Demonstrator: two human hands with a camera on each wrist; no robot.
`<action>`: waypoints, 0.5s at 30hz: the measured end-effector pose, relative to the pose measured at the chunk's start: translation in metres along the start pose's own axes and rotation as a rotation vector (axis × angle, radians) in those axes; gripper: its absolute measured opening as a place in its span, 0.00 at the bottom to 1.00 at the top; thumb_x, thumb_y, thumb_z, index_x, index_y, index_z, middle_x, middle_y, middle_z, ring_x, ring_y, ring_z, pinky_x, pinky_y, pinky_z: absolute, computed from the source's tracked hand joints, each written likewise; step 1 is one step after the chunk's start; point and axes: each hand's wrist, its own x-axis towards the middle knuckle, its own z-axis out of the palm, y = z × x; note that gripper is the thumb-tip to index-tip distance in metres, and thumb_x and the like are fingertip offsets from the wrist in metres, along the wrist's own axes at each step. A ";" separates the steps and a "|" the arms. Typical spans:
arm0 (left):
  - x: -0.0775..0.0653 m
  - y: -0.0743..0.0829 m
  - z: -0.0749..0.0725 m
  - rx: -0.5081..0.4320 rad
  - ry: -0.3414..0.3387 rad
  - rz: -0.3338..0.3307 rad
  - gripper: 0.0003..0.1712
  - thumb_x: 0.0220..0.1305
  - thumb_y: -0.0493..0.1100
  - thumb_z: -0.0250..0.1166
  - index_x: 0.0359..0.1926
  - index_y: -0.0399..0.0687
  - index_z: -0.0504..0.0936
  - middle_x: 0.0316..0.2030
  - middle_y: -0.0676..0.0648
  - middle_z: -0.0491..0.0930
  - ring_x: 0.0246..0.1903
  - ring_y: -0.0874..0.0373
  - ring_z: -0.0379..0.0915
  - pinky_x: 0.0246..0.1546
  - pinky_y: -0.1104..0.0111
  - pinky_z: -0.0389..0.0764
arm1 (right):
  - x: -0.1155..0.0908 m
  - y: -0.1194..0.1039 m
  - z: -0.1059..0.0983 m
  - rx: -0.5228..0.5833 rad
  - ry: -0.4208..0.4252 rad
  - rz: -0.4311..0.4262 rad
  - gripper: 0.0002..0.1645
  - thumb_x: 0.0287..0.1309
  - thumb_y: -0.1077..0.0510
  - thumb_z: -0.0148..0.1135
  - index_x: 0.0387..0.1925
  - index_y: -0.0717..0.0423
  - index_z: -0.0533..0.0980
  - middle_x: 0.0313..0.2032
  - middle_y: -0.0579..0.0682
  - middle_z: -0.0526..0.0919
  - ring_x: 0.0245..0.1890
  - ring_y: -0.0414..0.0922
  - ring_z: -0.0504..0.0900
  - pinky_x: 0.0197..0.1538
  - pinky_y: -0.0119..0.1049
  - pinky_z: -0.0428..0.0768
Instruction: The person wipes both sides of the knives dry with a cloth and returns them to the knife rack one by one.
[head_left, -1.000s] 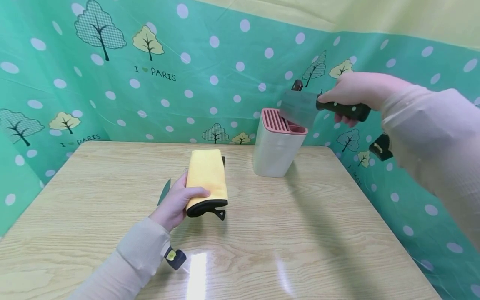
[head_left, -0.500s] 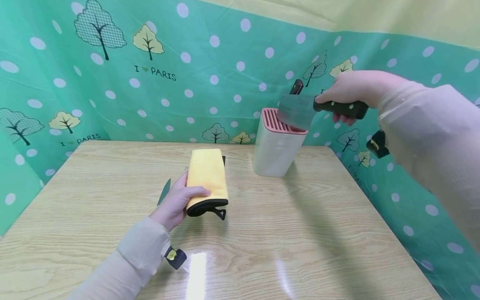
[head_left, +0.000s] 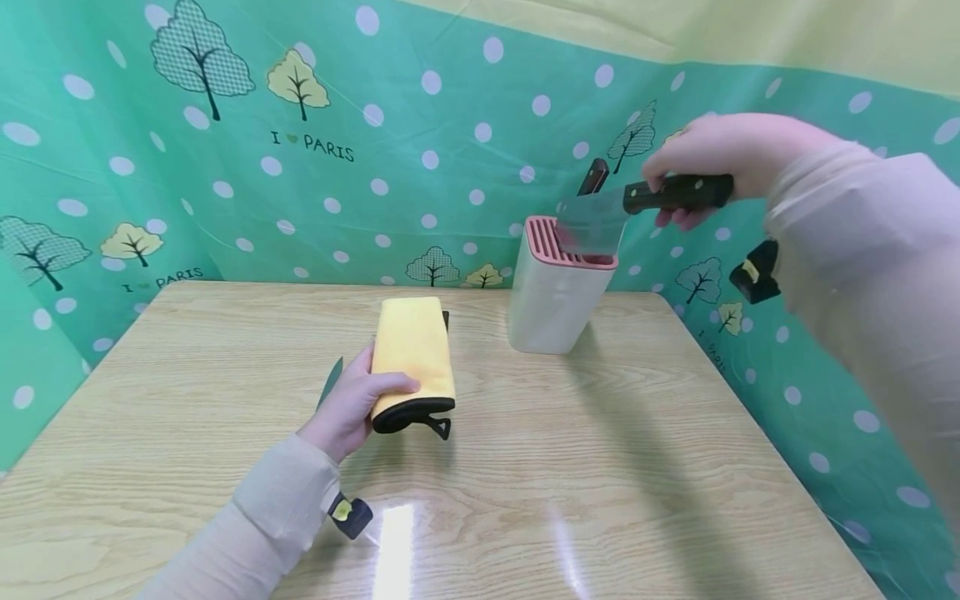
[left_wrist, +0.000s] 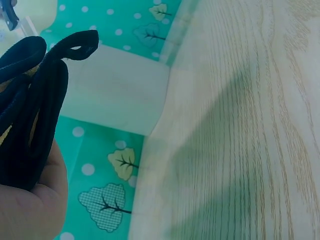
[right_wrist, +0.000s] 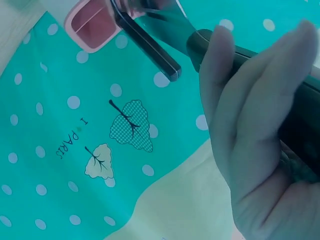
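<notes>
My right hand (head_left: 708,154) grips the dark riveted handle of a cleaver (head_left: 596,223). Its broad blade overlaps the pink slotted top of a white knife block (head_left: 551,308). Another knife's dark handle (head_left: 594,177) sticks up from the block behind the blade; it also shows in the right wrist view. Over the table's middle, my left hand (head_left: 348,404) holds a folded yellow cloth (head_left: 412,346), thumb on top. Black edging and a hanging loop (left_wrist: 82,47) show at the cloth's near end. A blade tip (head_left: 330,382) peeks out left of that hand, partly hidden.
The block stands near the back right of the light wooden table (head_left: 525,467). A small dark end (head_left: 446,320) shows behind the cloth. Green dotted curtain (head_left: 337,208) hangs close around the table's back and sides.
My right hand has risen slightly and the cleaver's handle has levelled, its blade staying over the block's top. The left hand and cloth hold still.
</notes>
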 end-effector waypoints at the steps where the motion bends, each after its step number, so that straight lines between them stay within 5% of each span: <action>1: 0.000 0.000 0.000 -0.002 -0.002 0.002 0.46 0.55 0.30 0.64 0.72 0.47 0.53 0.47 0.47 0.77 0.42 0.59 0.81 0.43 0.70 0.83 | 0.000 0.000 -0.001 0.026 0.003 0.005 0.22 0.69 0.54 0.46 0.58 0.63 0.64 0.31 0.50 0.86 0.25 0.44 0.84 0.37 0.39 0.87; 8: 0.000 0.000 -0.002 -0.005 -0.003 -0.007 0.47 0.55 0.30 0.64 0.73 0.49 0.52 0.48 0.47 0.76 0.43 0.60 0.81 0.44 0.70 0.83 | -0.001 0.001 -0.008 0.171 0.065 0.017 0.20 0.69 0.55 0.50 0.57 0.59 0.65 0.28 0.50 0.87 0.26 0.46 0.88 0.38 0.40 0.87; 15: -0.001 -0.001 -0.002 0.001 0.002 -0.001 0.47 0.56 0.30 0.64 0.73 0.49 0.53 0.48 0.48 0.77 0.42 0.60 0.81 0.44 0.71 0.83 | -0.002 0.001 -0.005 0.193 0.234 -0.041 0.18 0.69 0.53 0.54 0.54 0.61 0.69 0.25 0.48 0.86 0.25 0.45 0.88 0.37 0.38 0.87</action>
